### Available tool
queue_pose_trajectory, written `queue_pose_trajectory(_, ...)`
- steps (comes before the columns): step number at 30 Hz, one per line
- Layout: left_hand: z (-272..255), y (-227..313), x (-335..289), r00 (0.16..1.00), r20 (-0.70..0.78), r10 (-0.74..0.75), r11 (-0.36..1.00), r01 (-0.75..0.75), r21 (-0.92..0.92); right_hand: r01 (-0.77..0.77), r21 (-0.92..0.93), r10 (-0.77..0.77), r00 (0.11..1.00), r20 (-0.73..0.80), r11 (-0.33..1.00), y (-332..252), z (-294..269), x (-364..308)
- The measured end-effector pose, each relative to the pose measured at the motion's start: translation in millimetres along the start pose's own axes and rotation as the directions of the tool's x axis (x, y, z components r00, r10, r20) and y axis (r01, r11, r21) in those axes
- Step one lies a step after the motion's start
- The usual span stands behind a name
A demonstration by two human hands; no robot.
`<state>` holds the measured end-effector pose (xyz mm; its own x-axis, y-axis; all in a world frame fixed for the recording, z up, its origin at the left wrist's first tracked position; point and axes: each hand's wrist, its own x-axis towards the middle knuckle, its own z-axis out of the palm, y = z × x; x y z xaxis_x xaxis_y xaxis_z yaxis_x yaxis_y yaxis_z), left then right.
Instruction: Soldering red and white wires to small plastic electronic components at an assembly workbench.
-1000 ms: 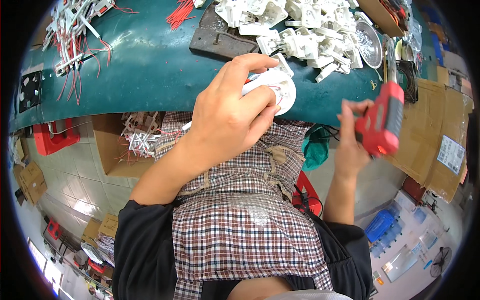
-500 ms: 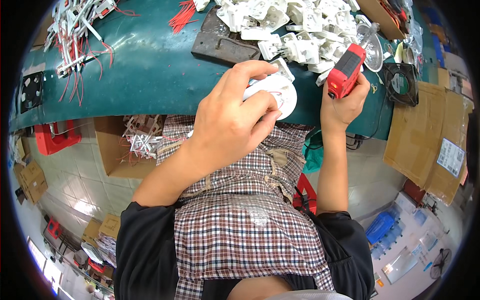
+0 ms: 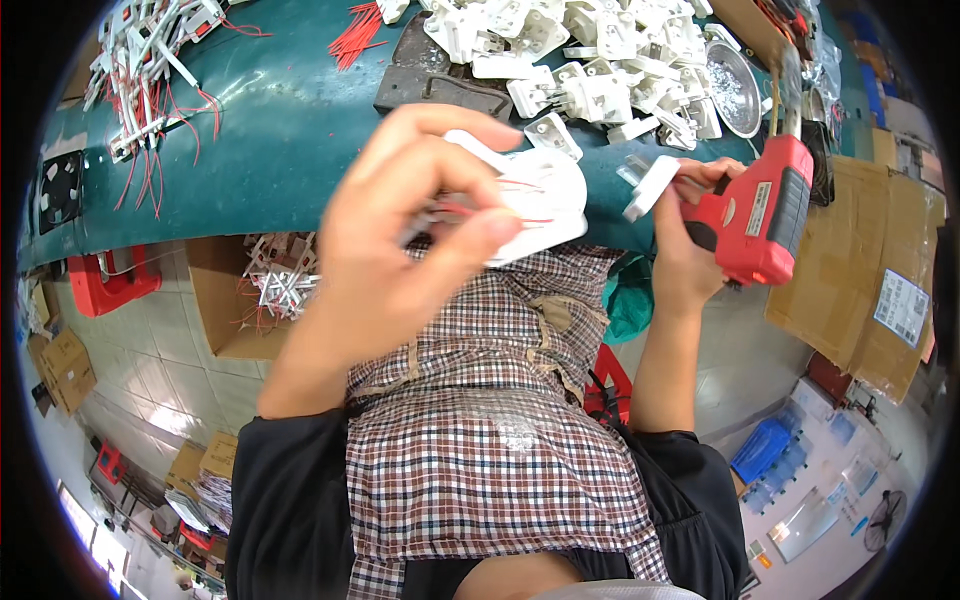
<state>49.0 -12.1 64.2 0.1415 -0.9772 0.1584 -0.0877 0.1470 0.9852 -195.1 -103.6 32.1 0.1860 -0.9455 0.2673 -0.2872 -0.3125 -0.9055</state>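
My left hand (image 3: 400, 230), partly blurred, is closed on a white plastic housing (image 3: 555, 185) with a round end and thin red wires across it. The wires run back between its thumb and fingers. My right hand (image 3: 690, 240) is wrapped round a red and black glue gun (image 3: 765, 210), its front end pointing away from me. The fingers of that same hand also hold a small white plug part (image 3: 655, 188), turned edge-on. A loose white plug part (image 3: 553, 135) lies on the green table just beyond the housing.
White plug parts (image 3: 610, 95) are heaped at the far middle, beside a dark metal block (image 3: 440, 95). A round metal dish (image 3: 735, 88) stands right of them. Wired white pieces (image 3: 150, 85) and red wires (image 3: 355, 38) lie farther left. A cardboard box (image 3: 225, 300) sits below the table's edge.
The glue gun has swung right and toward me, and the plug part in my right hand has come into view. My left hand has shifted left, uncovering more of the housing.
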Motion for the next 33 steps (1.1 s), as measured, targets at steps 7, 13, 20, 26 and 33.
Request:
queue_pose_trajectory(7, -106, 16, -31, 0.981, 0.122, -0.154, 0.939, 0.107, 0.326, 0.057, -0.103, -0.041, 0.987, 0.156, 0.993, 7, 21, -14)
queue_pose_trajectory(13, -152, 22, -81, 0.880, -0.116, -0.460, 0.491, 0.361, 0.793, 0.371, -0.249, -0.303, 0.913, 0.272, 0.895, -34, 25, 7)
queue_pose_trajectory(20, -175, -15, -44, 0.909, -0.370, -0.189, 0.555, 0.410, 0.724, 0.342, -0.442, -0.184, 0.914, 0.361, 0.829, -62, 37, 12)
queue_pose_trajectory(26, -240, -67, 13, 0.735, -0.671, 0.094, 0.455, 0.568, 0.686, 0.432, -0.432, -0.308, 0.893, 0.330, 0.791, -48, 44, 7)
queue_pose_trajectory(33, -251, -101, 83, 0.649, -0.700, 0.298, 0.267, 0.647, 0.714, 0.375, -0.382, -0.311, 0.924, 0.221, 0.845, -43, 20, -8)
